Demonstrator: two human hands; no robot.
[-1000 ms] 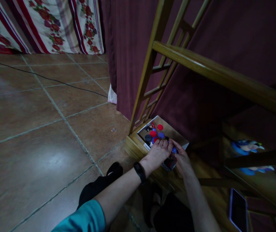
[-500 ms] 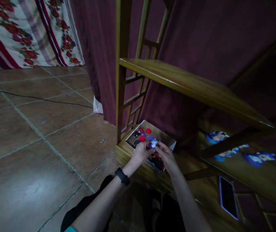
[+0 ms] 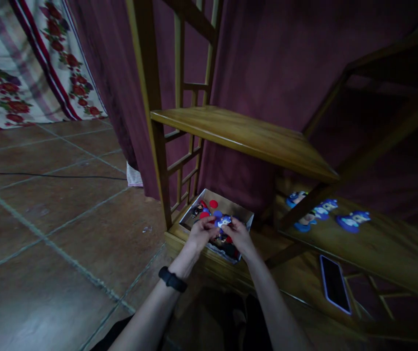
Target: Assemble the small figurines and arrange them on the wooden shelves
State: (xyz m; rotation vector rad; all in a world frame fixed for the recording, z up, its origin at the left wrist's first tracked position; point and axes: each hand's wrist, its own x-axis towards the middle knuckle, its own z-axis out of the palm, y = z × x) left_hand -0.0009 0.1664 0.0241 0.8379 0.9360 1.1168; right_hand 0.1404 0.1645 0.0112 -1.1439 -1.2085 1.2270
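Between the fingertips of both hands is a small blue-and-white figurine (image 3: 224, 222), held over an open cardboard box (image 3: 246, 214). My left hand (image 3: 200, 234) pinches it from the left, and my right hand (image 3: 238, 235) grips its other side. Inside the box lie several small figures and round bases, among them a red disc (image 3: 213, 204) and a dark figure (image 3: 196, 210). Part of the box's contents is hidden behind my hands. A black band circles my left wrist.
The box stands on the lowest board of a wooden shelf unit, under a higher shelf (image 3: 245, 131). On a board to the right stand several blue figurines, one at the near side (image 3: 353, 221). A phone (image 3: 335, 283) lies below them. A cable (image 3: 51, 175) crosses the tiled floor.
The view has swung to the right, so the shelf and box sit further left. Both hands still hold the figurine, which now appears tilted more sideways.
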